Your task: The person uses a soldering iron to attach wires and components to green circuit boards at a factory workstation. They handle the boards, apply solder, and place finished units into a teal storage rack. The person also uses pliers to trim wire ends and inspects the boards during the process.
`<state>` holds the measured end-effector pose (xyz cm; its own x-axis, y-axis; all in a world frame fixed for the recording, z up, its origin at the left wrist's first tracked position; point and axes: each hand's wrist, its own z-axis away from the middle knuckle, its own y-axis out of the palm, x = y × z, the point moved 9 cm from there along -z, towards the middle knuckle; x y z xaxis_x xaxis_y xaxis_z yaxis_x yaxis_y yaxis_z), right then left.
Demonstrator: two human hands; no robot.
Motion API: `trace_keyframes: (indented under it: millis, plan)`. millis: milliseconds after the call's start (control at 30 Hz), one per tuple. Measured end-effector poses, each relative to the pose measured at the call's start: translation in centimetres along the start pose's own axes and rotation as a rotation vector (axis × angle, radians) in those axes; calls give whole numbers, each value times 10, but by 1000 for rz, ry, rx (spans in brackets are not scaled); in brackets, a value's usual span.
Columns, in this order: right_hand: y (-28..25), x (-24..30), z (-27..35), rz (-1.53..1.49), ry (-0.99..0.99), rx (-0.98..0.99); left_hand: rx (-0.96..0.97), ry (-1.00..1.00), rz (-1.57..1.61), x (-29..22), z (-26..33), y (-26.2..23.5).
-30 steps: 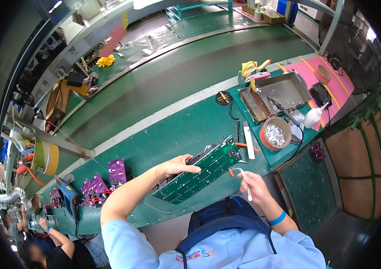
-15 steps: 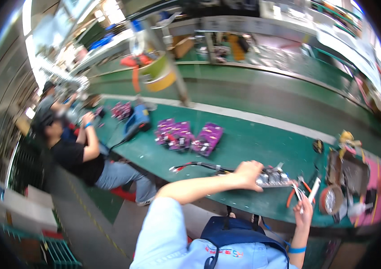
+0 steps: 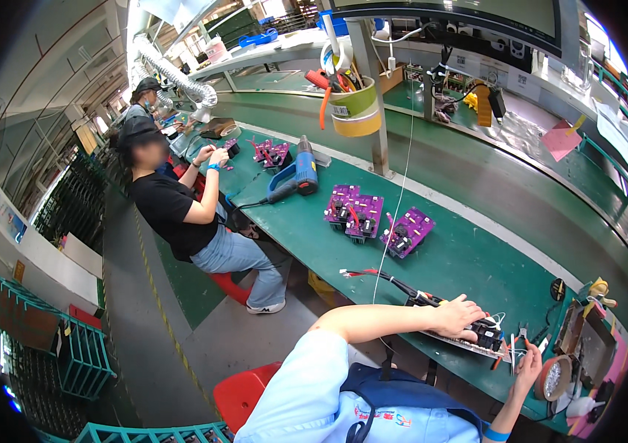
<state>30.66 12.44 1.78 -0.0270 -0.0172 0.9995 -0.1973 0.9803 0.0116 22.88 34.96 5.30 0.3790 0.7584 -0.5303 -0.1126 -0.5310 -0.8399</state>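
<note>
At the green tabletop (image 3: 476, 255), the left hand (image 3: 458, 317) grasps a circuit board (image 3: 489, 336), the right hand (image 3: 528, 368) is at its four o'clock, and several purple boards (image 3: 411, 227) lie toward eleven o'clock.

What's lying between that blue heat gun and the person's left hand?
Purple circuit boards lie between the blue heat gun and the left hand; closer to the hand are dark cables. The head view shows this.

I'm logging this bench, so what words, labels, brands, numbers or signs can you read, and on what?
Blue shirt: red and blue chest print, not copied here.
Green and yellow holder: label too small.
Screen: any text too small.
Circuit board under the left hand: any marking too small.
</note>
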Motion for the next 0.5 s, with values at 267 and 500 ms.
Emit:
trace_keyframes:
  millis: [267, 500]
  plan:
    - [-8, -20, 14, -9, 132, 36, -142, -56, -104, -2, 35, 50]
    - [-33, -22, 33, 63, 198, -74, -161, -124, -70, -12, 39, 35]
